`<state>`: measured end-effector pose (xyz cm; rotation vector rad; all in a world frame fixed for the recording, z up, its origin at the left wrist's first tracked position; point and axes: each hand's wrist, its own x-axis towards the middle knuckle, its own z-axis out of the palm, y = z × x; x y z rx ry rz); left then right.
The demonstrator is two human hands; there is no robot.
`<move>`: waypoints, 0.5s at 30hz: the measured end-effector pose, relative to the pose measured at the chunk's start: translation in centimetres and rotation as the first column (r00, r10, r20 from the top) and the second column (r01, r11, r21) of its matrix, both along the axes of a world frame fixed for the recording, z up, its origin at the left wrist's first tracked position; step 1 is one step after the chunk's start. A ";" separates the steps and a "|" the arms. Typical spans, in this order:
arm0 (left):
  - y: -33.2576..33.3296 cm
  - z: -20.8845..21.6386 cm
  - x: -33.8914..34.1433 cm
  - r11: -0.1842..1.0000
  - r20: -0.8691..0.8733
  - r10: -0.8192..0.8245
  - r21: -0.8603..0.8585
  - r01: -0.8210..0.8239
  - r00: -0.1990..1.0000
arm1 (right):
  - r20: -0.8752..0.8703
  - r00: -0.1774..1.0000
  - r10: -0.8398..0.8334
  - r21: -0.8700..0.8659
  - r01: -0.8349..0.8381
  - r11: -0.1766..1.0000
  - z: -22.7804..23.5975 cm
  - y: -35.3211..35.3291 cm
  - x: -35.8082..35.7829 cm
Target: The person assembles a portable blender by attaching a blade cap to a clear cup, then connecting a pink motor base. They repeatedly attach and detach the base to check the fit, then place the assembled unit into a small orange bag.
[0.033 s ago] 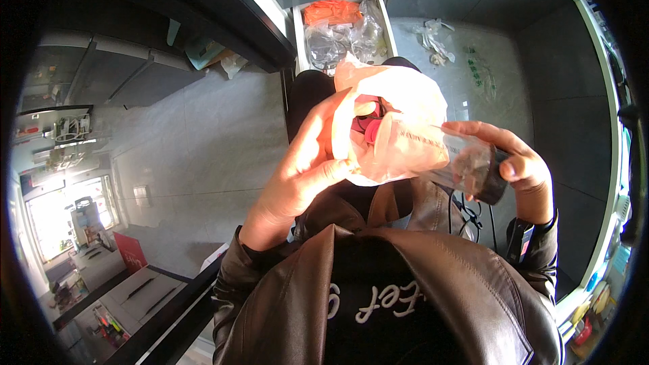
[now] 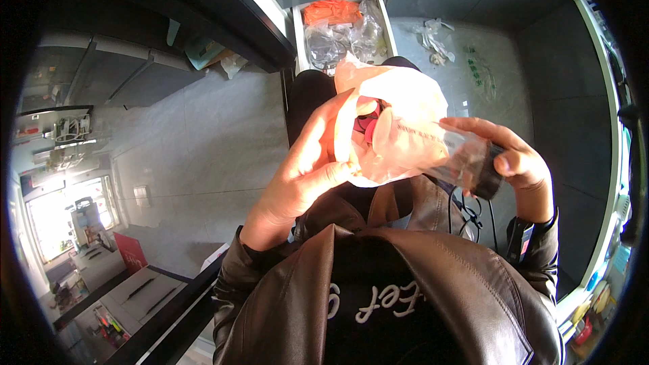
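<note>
A pale orange plastic bag [image 2: 412, 94] is held up over my lap, its mouth facing left. The fingers of my left hand [image 2: 304, 162] are closed on the rim of that mouth, thumb on the near side. Red and pink items [image 2: 367, 124] show inside the bag; their kind I cannot make out. Gripped by my right hand [image 2: 517, 159] is a clear container [image 2: 463, 162] with a black end, lying tilted against the bag's right side. Whether its far end is in front of the bag or behind it, I cannot tell.
Beyond my knees an open drawer [image 2: 389, 40] holds clear plastic bags [image 2: 338, 44] and an orange bag [image 2: 331, 11]. Crumpled clear plastic [image 2: 436, 40] lies on the floor to its right. Black cables [image 2: 473, 216] hang below my right hand. A dark frame post [image 2: 270, 51] stands at the left.
The clear container and my right hand have shifted slightly left, toward the bag. My left hand keeps its hold on the bag's rim.
</note>
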<state>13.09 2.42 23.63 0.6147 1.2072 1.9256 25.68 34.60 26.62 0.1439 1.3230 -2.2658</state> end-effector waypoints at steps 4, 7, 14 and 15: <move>0.0 0.0 0.6 0.999 0.051 -0.045 -0.008 0.046 0.998 | 0.013 0.998 -0.065 0.226 0.061 0.972 0.3 -1.9 -1.6; -0.2 0.3 0.9 0.996 0.119 -0.092 -0.010 0.094 0.989 | 0.172 0.977 -0.122 0.140 0.099 0.985 -0.2 -4.0 -3.0; 0.2 0.1 1.2 0.998 0.159 -0.065 0.004 0.065 0.985 | 0.095 0.961 -0.259 0.059 0.254 0.965 -6.5 -8.3 -6.9; 0.2 0.0 1.3 0.998 0.162 -0.059 -0.001 0.060 0.985 | 0.054 0.962 -0.267 0.067 0.263 0.962 -7.6 -8.7 -7.4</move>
